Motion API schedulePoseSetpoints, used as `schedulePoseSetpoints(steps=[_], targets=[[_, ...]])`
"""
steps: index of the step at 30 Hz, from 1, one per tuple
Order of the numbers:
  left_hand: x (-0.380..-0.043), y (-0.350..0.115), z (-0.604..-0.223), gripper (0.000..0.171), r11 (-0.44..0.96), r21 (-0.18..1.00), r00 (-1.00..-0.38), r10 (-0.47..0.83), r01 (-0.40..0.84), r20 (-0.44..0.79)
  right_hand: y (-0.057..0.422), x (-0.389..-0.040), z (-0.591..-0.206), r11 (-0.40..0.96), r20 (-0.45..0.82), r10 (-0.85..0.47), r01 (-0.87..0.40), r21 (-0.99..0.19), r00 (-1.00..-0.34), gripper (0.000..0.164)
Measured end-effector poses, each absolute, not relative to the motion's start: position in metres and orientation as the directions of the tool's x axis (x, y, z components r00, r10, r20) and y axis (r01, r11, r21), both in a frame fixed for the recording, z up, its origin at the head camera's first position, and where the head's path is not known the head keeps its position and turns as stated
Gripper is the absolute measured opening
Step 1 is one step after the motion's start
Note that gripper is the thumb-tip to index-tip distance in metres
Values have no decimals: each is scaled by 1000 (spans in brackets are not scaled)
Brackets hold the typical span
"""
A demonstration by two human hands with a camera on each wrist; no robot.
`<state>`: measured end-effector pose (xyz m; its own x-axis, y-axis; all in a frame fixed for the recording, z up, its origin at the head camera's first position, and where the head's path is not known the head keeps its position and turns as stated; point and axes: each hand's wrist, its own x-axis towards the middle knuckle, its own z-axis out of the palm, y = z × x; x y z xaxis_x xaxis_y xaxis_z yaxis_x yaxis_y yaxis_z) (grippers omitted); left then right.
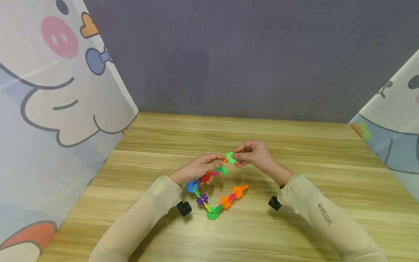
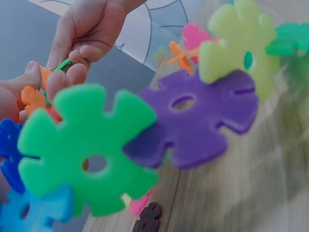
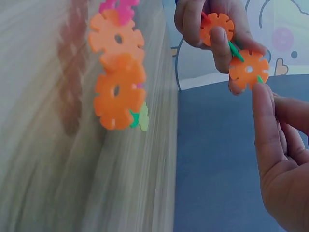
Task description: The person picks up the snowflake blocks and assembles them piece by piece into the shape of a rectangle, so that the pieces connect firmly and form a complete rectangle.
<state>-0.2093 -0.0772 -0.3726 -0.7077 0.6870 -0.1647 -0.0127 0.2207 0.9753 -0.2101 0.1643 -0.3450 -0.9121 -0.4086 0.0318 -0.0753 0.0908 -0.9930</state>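
A chain of notched plastic flower discs hangs from my left hand (image 1: 201,168) and curves to the right. In the head view a blue disc (image 1: 192,186), a purple disc (image 1: 202,199), a green disc (image 1: 212,213) and orange discs (image 1: 226,202) show along it. Between thumb and fingers, my left hand pinches an orange disc (image 3: 240,72) at the chain's upper end. My right hand (image 1: 256,157) pinches a light green disc (image 1: 231,157) by its edge, against that orange disc. Whether their slots interlock I cannot tell.
The wood-grain table (image 1: 314,156) lies beneath both hands. Behind it rises a grey partition (image 1: 245,62), with cartoon-printed panels (image 1: 39,109) on the left and right. A black wrist mount (image 1: 184,208) sits under the left cuff, another (image 1: 275,203) under the right.
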Motion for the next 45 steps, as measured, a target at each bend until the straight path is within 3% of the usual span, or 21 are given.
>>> schedulePoseSetpoints(steps=[13, 24, 36, 45], targets=[[-212, -77, -377, 44, 207, 975, -690, 694, -85, -207, 163, -210, -345, 134, 19, -423, -83, -988, -906, 15], [-210, -88, -378, 38, 195, 979, -685, 705, -62, -184, 157, -215, -346, 144, -19, -487, -59, -988, -873, 17], [-205, -96, -381, 47, 185, 979, -743, 644, -82, -184, 158, -222, -352, 159, -21, -562, -83, -984, -827, 29], [-201, -103, -382, 48, 162, 983, -774, 610, -89, -171, 159, -231, -359, 157, -28, -530, -65, -986, -847, 31]])
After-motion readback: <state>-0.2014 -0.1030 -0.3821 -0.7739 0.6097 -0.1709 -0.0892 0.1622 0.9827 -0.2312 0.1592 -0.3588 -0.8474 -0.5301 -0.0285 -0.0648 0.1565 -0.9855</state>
